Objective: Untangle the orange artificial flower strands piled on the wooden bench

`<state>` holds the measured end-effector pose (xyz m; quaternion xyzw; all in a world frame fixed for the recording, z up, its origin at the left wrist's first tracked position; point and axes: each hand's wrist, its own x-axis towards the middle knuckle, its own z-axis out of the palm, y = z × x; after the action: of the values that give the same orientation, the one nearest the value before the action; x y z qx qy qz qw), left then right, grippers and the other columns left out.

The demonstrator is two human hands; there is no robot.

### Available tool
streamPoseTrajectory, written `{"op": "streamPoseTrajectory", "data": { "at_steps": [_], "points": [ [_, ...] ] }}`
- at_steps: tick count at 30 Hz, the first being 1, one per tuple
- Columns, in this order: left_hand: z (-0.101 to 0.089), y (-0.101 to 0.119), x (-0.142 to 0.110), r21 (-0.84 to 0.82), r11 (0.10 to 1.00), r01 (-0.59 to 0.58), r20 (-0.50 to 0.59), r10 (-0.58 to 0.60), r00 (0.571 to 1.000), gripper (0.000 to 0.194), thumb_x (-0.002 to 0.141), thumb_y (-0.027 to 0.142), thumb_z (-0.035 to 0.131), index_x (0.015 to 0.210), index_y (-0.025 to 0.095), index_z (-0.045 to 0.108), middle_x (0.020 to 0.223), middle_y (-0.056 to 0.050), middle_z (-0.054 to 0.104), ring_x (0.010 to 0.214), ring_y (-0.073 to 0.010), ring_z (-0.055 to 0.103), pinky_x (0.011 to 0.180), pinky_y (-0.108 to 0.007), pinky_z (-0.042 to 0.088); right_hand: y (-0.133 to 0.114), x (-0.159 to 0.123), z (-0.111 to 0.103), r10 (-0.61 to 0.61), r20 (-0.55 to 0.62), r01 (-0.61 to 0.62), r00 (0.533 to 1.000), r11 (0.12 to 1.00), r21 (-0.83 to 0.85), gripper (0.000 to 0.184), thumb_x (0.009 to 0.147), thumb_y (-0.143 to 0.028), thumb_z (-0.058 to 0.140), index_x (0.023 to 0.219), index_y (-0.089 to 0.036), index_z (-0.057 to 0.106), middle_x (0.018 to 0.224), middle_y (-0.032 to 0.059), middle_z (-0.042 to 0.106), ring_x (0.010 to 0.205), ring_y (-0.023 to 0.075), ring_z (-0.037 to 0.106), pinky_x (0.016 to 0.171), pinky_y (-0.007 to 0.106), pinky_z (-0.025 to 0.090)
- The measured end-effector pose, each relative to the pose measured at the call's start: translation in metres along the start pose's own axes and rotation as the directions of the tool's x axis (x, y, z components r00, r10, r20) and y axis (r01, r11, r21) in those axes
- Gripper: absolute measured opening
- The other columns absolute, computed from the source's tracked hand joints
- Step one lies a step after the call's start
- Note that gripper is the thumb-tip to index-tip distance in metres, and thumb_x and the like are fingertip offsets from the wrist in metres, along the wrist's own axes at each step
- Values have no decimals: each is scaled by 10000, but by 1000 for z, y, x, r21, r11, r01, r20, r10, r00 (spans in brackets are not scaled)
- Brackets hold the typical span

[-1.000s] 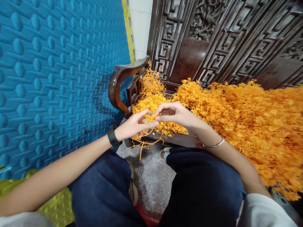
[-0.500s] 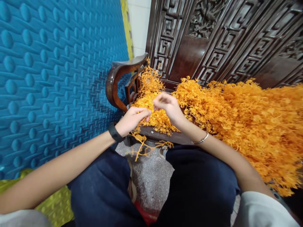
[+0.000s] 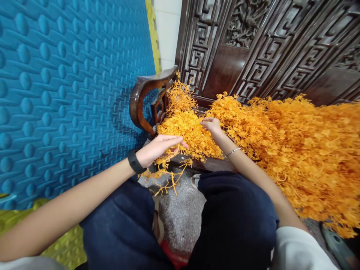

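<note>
A large heap of orange plastic sprigs covers the seat of a dark carved wooden bench. A smaller pile of the same orange pieces lies at the bench's left end, by the armrest. My left hand, with a black band on the wrist, is closed on an orange sprig that dangles below the seat edge. My right hand, a thin bangle on its wrist, rests with fingers down on the small pile, between it and the big heap.
A blue embossed foam mat stands as a wall on the left, with a yellow-green mat below it. The carved bench back rises behind. My dark-trousered knees sit close to the seat, speckled grey floor between them.
My right hand has left my left hand and moved up and right onto the pile. The left hand has stayed put with the dangling sprig.
</note>
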<state>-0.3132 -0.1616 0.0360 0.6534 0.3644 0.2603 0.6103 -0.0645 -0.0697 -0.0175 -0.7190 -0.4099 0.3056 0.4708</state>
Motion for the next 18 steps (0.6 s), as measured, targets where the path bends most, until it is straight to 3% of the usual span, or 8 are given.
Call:
{"op": "streamPoseTrajectory", "data": {
  "at_steps": [3, 5, 7, 10, 12, 15, 18],
  "points": [
    [1, 1, 1, -60, 998, 37, 16, -36, 999, 345, 900, 356, 443, 858, 128, 698, 441, 30, 456, 433, -95, 417, 524, -240, 337, -11, -16, 1, -149, 47, 153, 988, 982, -111, 139, 621, -123, 658, 726, -162, 576, 708, 1, 594, 662, 131, 553, 669, 295, 448],
    [0, 0, 2, -99, 994, 46, 16, -45, 999, 356, 900, 364, 442, 851, 120, 697, 422, 31, 434, 415, -98, 408, 499, -242, 329, -23, -35, 1, -268, 191, 287, 944, 954, -82, 103, 644, -178, 666, 717, -157, 596, 734, 10, 615, 671, 127, 554, 690, 298, 451],
    [-1, -1, 3, -147, 988, 48, 6, -48, 999, 343, 893, 364, 454, 858, 122, 694, 450, 26, 450, 421, -98, 420, 482, -239, 329, -37, -57, -1, -363, 415, 375, 834, 925, 56, 153, 717, -300, 645, 719, -153, 604, 715, 16, 624, 647, 120, 563, 664, 289, 454],
    [-4, -3, 5, -205, 979, -3, -80, -14, 997, 289, 879, 347, 479, 864, 140, 680, 497, 27, 478, 430, -94, 430, 466, -230, 333, -55, -86, -4, -433, 665, 399, 608, 892, 215, 298, 773, -455, 606, 765, -157, 605, 730, 21, 636, 658, 109, 579, 647, 269, 459],
    [-6, -4, 7, -203, 976, -76, -167, 42, 985, 252, 863, 344, 512, 855, 151, 673, 512, 33, 486, 429, -87, 420, 462, -223, 336, -60, -97, -4, -388, 751, 346, 534, 911, 224, 321, 736, -462, 657, 844, -167, 591, 758, 16, 638, 669, 112, 589, 631, 265, 463],
    [-7, -6, 9, -184, 973, -140, -218, 99, 971, 220, 843, 330, 547, 849, 149, 673, 539, 32, 493, 439, -81, 415, 456, -213, 342, -57, -102, 3, -296, 801, 204, 521, 954, 221, 341, 673, -399, 729, 877, -177, 569, 752, 8, 642, 666, 124, 606, 638, 283, 475],
    [-8, -4, 8, -219, 963, -157, -206, 111, 972, 207, 833, 323, 564, 834, 144, 669, 566, 26, 498, 461, -77, 429, 454, -202, 348, -53, -100, 13, -281, 758, 106, 589, 956, 272, 259, 623, -316, 763, 714, -167, 572, 683, 0, 634, 633, 108, 586, 667, 288, 466]
  ]
}}
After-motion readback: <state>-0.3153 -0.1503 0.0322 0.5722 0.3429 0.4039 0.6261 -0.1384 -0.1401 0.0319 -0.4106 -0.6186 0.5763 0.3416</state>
